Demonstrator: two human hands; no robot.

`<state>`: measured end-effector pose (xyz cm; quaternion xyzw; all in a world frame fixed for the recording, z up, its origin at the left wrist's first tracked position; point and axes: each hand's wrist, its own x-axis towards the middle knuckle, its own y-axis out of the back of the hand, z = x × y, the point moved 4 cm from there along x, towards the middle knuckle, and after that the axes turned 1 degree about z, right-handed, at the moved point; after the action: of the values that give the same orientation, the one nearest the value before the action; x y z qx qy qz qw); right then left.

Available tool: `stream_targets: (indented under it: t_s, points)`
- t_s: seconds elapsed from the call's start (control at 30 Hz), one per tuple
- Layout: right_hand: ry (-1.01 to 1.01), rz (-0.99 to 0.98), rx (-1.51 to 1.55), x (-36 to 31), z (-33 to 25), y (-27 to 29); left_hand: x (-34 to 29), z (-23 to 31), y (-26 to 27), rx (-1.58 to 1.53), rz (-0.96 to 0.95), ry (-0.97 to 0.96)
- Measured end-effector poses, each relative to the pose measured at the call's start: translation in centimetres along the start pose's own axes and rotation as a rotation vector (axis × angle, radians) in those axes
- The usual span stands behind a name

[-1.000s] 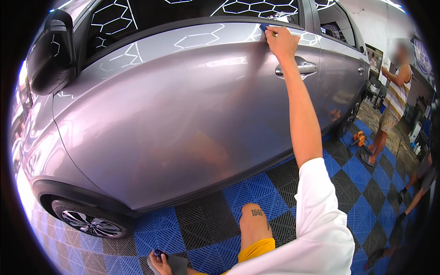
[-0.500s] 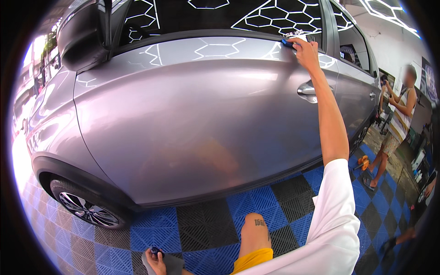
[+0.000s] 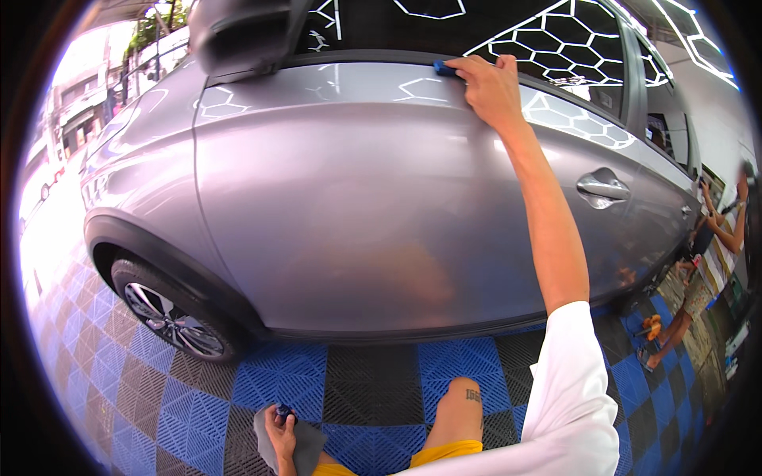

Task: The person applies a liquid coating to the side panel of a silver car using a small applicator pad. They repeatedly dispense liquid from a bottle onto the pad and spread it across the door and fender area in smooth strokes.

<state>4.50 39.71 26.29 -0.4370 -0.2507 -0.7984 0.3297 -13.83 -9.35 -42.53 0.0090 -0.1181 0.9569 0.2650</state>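
Observation:
My right arm reaches up across the grey car door [image 3: 341, 198]. At the upper door panel, just under the window trim, my right hand [image 3: 494, 91] pinches a small blue applicator block [image 3: 444, 68] against the paint. Low down, near my knee, my left hand [image 3: 279, 435] is closed around a small dark bottle [image 3: 283, 411]. A grey cloth [image 3: 309, 444] hangs by the same hand, partly behind its fingers. Ceiling lights reflect as bright hexagons in the paint and in the dark window [image 3: 548, 47].
A black side mirror [image 3: 242, 36] juts out at the upper left, above the front wheel [image 3: 171, 317]. The chrome door handle [image 3: 603, 189] sits right of my forearm. Blue and black floor tiles [image 3: 373, 381] lie below. Another person [image 3: 710, 254] stands at the far right.
My right hand has slid left along the top of the door with the applicator block. The view has shifted left, showing more of the street. My left hand still holds the bottle.

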Motion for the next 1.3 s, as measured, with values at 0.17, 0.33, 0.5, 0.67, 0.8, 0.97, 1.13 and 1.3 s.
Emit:
stream_targets:
  t_s: [0.17,0.33,0.5,0.67,0.8,0.97,1.13,1.3]
  points:
    - [0.066,0.103,0.054,4.9,-10.1,-4.6,0.1,-0.4,-0.9,-0.037,-0.042,-0.004]
    - [0.004,-0.070,0.009,8.4,-22.9,-7.5,-0.1,-0.6,0.0,0.007,-0.027,-0.019]
    - [-0.217,0.010,-0.104,5.6,-18.4,-6.3,0.6,-1.2,-1.3,-0.039,-0.043,-0.018]
    - [-0.464,0.149,-0.242,-2.8,-3.8,-1.1,0.5,-0.6,0.0,0.106,-0.012,-0.059]
    - [-0.739,0.182,-0.350,-10.4,11.6,5.1,1.3,-2.4,3.7,0.160,-0.009,-0.039]
    - [-0.964,-0.015,-0.462,-13.9,18.5,9.0,0.5,-1.4,2.6,0.116,0.019,-0.043]
    - [-0.709,0.052,-0.599,-10.1,8.4,5.1,0.6,-0.6,1.9,-0.002,0.001,-0.006]
    - [-0.639,0.143,-0.204,-0.7,-11.2,-1.7,0.5,-1.5,1.4,-0.109,-0.026,-0.011]
